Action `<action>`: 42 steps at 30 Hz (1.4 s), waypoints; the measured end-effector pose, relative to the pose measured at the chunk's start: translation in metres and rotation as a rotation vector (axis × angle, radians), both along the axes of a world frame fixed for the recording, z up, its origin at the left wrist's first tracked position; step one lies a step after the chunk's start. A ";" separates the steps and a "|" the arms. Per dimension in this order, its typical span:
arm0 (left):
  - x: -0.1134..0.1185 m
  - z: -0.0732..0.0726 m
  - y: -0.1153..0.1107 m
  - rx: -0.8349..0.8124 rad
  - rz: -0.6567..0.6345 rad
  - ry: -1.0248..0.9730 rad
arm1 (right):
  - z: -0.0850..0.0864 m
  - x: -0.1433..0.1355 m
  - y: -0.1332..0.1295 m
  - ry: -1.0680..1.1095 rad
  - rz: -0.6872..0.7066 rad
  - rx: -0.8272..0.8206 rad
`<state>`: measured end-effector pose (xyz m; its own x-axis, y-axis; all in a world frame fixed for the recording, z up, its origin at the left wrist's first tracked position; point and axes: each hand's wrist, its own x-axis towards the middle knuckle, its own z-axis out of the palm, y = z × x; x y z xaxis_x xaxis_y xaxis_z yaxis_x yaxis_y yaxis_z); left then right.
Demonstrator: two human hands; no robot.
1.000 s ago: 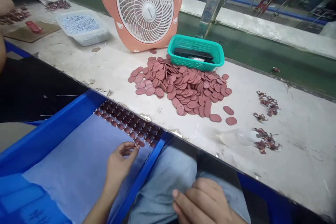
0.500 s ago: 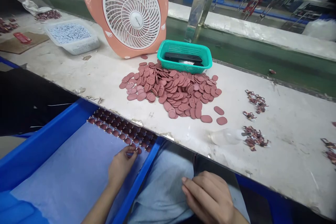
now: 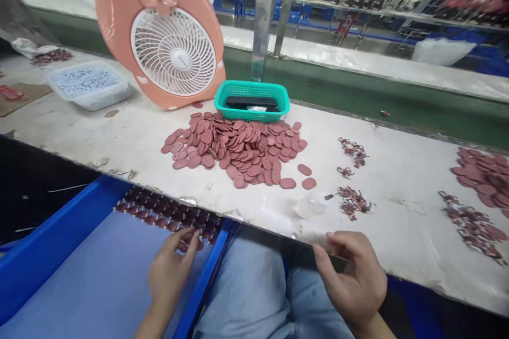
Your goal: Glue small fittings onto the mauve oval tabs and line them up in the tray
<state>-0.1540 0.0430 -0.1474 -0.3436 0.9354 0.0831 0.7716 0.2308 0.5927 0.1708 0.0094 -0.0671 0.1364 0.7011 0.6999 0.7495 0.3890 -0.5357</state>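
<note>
My left hand [image 3: 170, 270] is inside a blue tray [image 3: 89, 209], thumb and forefinger closed around a reddish-brown oval piece [image 3: 184, 245] at the near right end of the rows. Similar dark brown pieces [image 3: 159, 212] with small pale ends lie in tight rows along the tray's far side, over a pale blue sheet [image 3: 91, 275]. My right hand [image 3: 356, 280] is over my lap at the table edge, thumb and fingers apart, holding nothing. Nearest to it on the table are a clear bottle [image 3: 310, 205] with a dark tip and a cluster of small brown tied pieces [image 3: 353, 202].
A heap of flat reddish-brown ovals [image 3: 246, 148] covers the table's middle. Behind it stand a green basket [image 3: 252, 85] with black items and an orange fan [image 3: 214, 58]. A white tub [image 3: 103, 99] is at left; more ovals [image 3: 481, 175] and tied pieces [image 3: 469, 222] lie right.
The view has turned right and up. My right hand has risen to the table edge and its fingers have spread. My left hand stays at the end of the rows.
</note>
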 end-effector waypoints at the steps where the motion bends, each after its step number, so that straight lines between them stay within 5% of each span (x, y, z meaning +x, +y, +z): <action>1: 0.009 0.011 0.002 0.111 -0.012 0.004 | 0.001 0.002 0.003 0.059 -0.073 -0.021; 3: 0.033 0.035 0.011 0.369 -0.080 0.029 | 0.006 0.003 0.011 0.095 -0.154 -0.119; 5: 0.060 0.062 0.024 0.725 -0.301 0.129 | 0.012 0.001 0.023 0.034 -0.154 -0.263; 7: 0.084 0.084 0.040 0.727 -0.452 0.240 | 0.018 -0.001 0.034 -0.035 -0.105 -0.370; 9: 0.100 0.096 0.052 0.584 -0.461 0.358 | 0.021 -0.003 0.041 -0.061 -0.062 -0.399; 13: 0.099 0.093 0.054 0.416 -0.491 0.462 | 0.022 0.000 0.033 -0.010 -0.033 -0.372; 17: 0.082 0.073 0.035 0.563 -0.601 0.409 | 0.019 0.001 0.009 0.199 0.073 -0.345; 20: 0.079 0.065 0.019 0.718 -0.669 0.156 | 0.019 -0.007 -0.002 0.533 0.256 -0.357; 28: 0.105 0.077 -0.026 0.732 -0.850 -0.425 | 0.033 -0.040 -0.004 1.257 0.626 -1.020; 34: 0.130 0.080 -0.049 0.499 -0.490 -0.844 | 0.032 -0.057 -0.013 1.400 0.596 -0.954; 39: 0.135 0.087 -0.054 0.127 -0.180 -1.367 | 0.035 -0.033 -0.021 0.907 0.536 -0.925; 42: 0.129 0.087 -0.053 -0.022 -0.100 -1.584 | 0.046 -0.007 -0.029 0.534 0.440 -0.785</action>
